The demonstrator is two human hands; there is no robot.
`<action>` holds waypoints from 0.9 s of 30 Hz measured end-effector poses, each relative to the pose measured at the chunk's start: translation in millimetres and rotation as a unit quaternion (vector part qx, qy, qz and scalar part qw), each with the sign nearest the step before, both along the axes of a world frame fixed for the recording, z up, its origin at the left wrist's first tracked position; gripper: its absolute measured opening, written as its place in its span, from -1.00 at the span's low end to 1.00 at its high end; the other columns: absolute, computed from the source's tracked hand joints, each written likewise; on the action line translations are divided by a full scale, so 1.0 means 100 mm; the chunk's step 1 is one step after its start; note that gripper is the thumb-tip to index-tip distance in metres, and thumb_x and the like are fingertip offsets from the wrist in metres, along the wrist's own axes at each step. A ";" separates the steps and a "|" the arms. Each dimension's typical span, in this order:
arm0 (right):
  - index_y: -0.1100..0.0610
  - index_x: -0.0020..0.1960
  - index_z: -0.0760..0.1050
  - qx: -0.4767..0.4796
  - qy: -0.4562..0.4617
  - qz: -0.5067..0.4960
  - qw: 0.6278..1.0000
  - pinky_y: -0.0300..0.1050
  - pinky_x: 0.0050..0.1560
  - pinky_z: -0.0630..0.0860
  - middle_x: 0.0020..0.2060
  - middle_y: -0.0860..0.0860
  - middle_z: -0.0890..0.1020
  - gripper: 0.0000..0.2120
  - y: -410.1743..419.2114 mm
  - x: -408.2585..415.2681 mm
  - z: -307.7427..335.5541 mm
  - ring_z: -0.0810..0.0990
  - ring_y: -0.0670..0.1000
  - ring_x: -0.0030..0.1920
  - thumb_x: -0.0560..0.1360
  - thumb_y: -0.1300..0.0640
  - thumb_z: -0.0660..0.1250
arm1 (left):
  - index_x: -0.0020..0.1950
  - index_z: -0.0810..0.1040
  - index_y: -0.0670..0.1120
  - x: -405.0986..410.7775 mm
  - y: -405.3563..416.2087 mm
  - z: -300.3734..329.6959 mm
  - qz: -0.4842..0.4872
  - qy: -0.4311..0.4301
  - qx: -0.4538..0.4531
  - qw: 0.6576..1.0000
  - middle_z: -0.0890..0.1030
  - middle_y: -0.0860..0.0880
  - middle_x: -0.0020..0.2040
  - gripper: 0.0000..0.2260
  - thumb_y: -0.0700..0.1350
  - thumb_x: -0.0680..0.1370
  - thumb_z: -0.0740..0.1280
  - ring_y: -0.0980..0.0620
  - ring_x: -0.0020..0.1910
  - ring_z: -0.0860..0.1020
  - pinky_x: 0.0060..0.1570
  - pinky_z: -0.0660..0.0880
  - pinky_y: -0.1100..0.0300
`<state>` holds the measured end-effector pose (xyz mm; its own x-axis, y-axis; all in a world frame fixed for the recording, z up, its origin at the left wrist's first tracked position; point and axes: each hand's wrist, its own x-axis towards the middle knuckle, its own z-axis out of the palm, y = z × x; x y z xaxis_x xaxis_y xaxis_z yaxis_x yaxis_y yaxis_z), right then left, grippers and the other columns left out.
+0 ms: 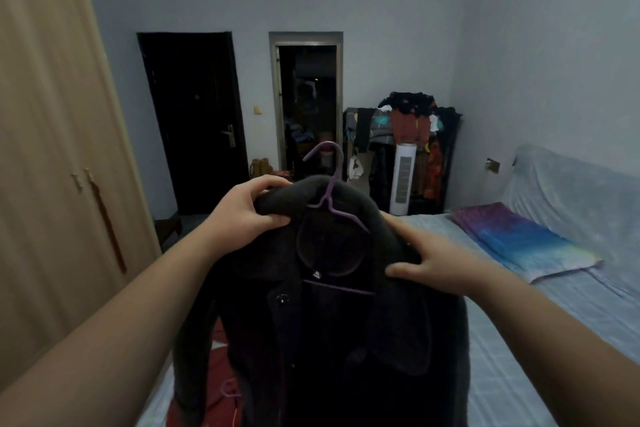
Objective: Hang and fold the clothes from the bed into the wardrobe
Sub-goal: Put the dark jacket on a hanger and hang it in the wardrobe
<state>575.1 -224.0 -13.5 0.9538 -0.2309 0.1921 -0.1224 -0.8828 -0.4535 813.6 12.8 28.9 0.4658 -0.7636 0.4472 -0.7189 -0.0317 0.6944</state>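
You are holding a dark fleece coat (332, 322) up in front of you, over the near end of the bed (519, 340). It is hanging with its long axis vertical, collar at the top and hem dropping out of view at the bottom edge, and its open front is facing you, with the size label and a button showing. A purple hanger (329, 191) is sitting inside the collar, its hook rising above the neck and curling toward your left.

Your left hand (252, 208) is reaching forward from the lower left, forearm angled up and inward, fingers and thumb curled round the coat's left shoulder. Your right hand (440, 267) is coming in from the lower right, sitting lower, fingers wrapped over the right collar edge and gripping the fabric.

Below the coat, a red garment (218, 374) and a second purple hanger (228, 388) are lying on the bed. Farther along the mattress a colourful pillow (519, 239) is resting near the covered headboard. At your left the wardrobe (52, 149) is standing with its doors shut. Beyond, a black door (194, 121), an open doorway (308, 104), a white tower fan (401, 180) and a loaded clothes rack (415, 135) are lining the far wall.
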 end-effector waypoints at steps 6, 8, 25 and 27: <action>-0.25 0.46 0.27 -0.005 -0.133 -0.029 0.991 -0.17 0.10 0.47 0.16 -0.09 0.64 -0.32 0.12 0.36 -0.02 0.60 0.00 0.18 0.44 -0.03 0.51 | 0.23 0.57 0.21 -0.15 0.12 0.11 0.078 -0.056 -0.012 0.995 0.63 0.24 0.09 -0.52 -0.16 0.40 0.55 0.29 0.09 0.57 0.17 0.51 0.19; -0.22 0.42 0.33 -0.011 -0.156 -0.024 0.987 -0.06 0.11 0.53 0.14 -0.07 0.67 -0.39 0.17 0.51 0.01 0.62 0.04 0.16 0.44 -0.09 0.49 | 0.25 0.53 0.28 -0.16 0.23 0.15 0.128 -0.078 -0.004 0.989 0.62 0.27 0.11 -0.50 -0.08 0.39 0.56 0.24 0.13 0.57 0.23 0.50 0.05; -0.31 0.53 0.12 0.018 -0.233 0.305 0.923 -0.15 0.31 0.43 0.28 -0.28 0.46 -0.22 1.83 1.32 1.18 0.44 -0.20 0.28 0.46 -0.07 0.48 | 0.19 0.55 0.13 -1.03 2.39 1.16 0.334 -0.085 0.076 0.936 0.65 0.16 0.07 -0.66 0.15 0.44 0.39 0.26 0.05 0.60 0.06 0.50 0.31; -0.37 0.50 0.15 0.011 -0.230 0.349 0.908 -0.14 0.32 0.45 0.28 -0.30 0.51 -0.24 2.12 1.31 1.32 0.48 -0.23 0.27 0.46 -0.06 0.48 | 0.16 0.57 0.11 -1.20 2.77 1.32 0.365 -0.089 0.071 0.924 0.67 0.10 0.07 -0.68 0.14 0.44 0.40 0.20 0.05 0.62 0.07 0.54 0.27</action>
<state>706.2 -12.1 118.7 0.6888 0.3916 0.6101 0.6712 -0.6625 -0.3326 693.3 290.0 160.4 0.8087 -0.3318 0.4858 -0.5725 -0.6341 0.5198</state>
